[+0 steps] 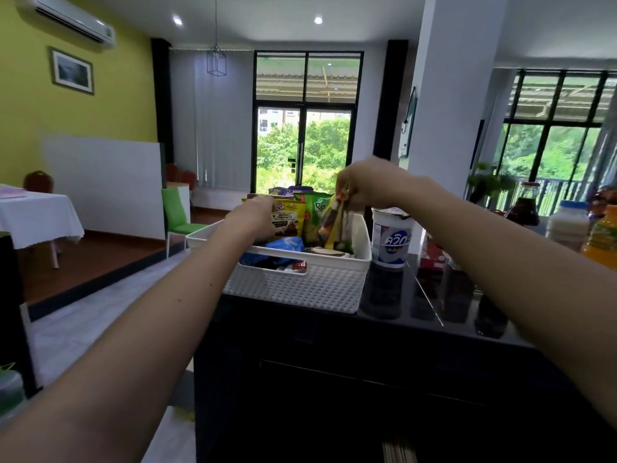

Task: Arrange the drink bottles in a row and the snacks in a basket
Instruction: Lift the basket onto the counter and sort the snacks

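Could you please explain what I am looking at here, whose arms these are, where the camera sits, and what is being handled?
There is no machine: a person wears one wide-angle camera on the head, so you see their own two bare arms reaching forward. On the dark counter stands a white basket filled with snack packets. The left hand rests on a brown and yellow packet standing in the basket. The right hand pinches the top of a yellow packet and holds it over the basket. Beside the basket stands a white cup, and drink bottles stand at the far right.
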{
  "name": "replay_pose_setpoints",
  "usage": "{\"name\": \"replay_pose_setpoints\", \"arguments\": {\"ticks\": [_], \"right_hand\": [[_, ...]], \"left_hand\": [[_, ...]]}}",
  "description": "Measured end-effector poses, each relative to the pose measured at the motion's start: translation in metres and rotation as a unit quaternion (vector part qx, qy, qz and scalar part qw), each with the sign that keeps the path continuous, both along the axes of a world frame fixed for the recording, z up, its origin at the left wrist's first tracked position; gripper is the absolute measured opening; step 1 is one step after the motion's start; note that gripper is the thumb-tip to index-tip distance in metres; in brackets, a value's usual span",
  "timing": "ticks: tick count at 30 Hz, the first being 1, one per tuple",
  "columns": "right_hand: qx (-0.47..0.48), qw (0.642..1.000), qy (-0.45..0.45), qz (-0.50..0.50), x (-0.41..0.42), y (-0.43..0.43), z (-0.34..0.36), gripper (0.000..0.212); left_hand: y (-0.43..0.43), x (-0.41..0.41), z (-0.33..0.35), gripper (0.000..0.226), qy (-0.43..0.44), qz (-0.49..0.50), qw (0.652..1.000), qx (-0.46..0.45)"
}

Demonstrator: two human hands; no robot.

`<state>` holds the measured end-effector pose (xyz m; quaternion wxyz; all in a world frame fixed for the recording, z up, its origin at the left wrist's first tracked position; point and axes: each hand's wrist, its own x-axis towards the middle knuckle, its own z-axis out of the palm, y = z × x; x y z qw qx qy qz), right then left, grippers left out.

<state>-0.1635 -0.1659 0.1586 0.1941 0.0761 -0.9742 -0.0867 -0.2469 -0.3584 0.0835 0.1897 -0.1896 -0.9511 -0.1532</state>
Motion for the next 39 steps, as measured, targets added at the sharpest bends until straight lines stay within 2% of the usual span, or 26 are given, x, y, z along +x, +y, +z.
{"name": "replay_pose_setpoints", "arguments": {"ticks": [3,5,7,9,10,14,18,20,24,26,27,29,31,33,37,39], "right_hand": [[-0.055,0.988,0.138,0.050,0.004,-0.007,0.012,0.028],[-0.122,0.974,0.171,0.084,0.010,-0.014,0.023,0.027],[-0.172,0.980,0.063,0.074,0.014,-0.020,0.030,0.022],[-0.155,0.985,-0.073,0.019,0.014,-0.025,0.029,0.020],[-0.132,0.986,-0.100,-0.003,0.012,-0.026,0.026,0.021],[-0.017,0.998,-0.057,-0.032,0.001,-0.036,-0.001,0.020],[0.079,0.994,-0.023,-0.072,-0.015,-0.043,-0.029,0.024],[0.063,0.994,0.006,-0.086,-0.022,-0.038,-0.034,0.030],[-0.138,0.990,0.021,-0.008,-0.028,-0.032,-0.037,0.022],[-0.183,0.981,0.062,0.029,-0.030,-0.033,-0.039,0.026],[-0.181,0.981,0.057,0.034,-0.031,-0.034,-0.041,0.028],[-0.109,0.993,0.043,0.009,-0.035,-0.031,-0.051,0.026],[-0.064,0.993,0.091,-0.037,-0.040,-0.023,-0.057,0.019],[-0.062,0.987,0.139,-0.047,-0.041,-0.016,-0.058,0.018],[-0.055,0.995,0.065,-0.042,-0.042,-0.018,-0.059,0.028],[-0.029,0.992,0.054,-0.114,-0.042,-0.020,-0.057,0.038]], "left_hand": [[0.000,0.001,0.000,0.056,-0.003,0.005,1.000,0.009],[0.000,0.002,0.001,0.057,-0.005,0.007,1.000,0.014],[0.000,0.003,0.001,0.056,-0.005,0.012,1.000,0.011],[0.000,0.004,0.001,0.053,-0.006,0.011,1.000,0.010],[0.000,0.004,0.001,0.054,-0.006,0.008,1.000,0.013],[-0.001,0.007,0.000,0.056,-0.001,-0.005,1.000,0.017],[-0.001,0.007,0.000,0.056,0.002,-0.008,1.000,0.017],[-0.001,0.006,0.000,0.057,0.001,-0.011,1.000,0.014],[0.001,0.005,0.000,0.059,0.002,-0.012,1.000,0.014],[0.002,0.004,0.001,0.058,0.001,-0.011,1.000,0.015],[0.002,0.004,0.002,0.057,0.002,-0.008,1.000,0.014],[0.002,0.004,0.001,0.055,0.003,-0.005,1.000,0.011],[0.001,0.003,0.001,0.056,0.001,-0.002,1.000,0.005],[0.001,0.002,0.000,0.056,-0.001,-0.003,1.000,0.003],[0.003,-0.001,-0.001,0.056,0.000,-0.010,1.000,-0.008],[0.003,-0.004,-0.002,0.056,-0.009,-0.005,1.000,-0.013]]}}
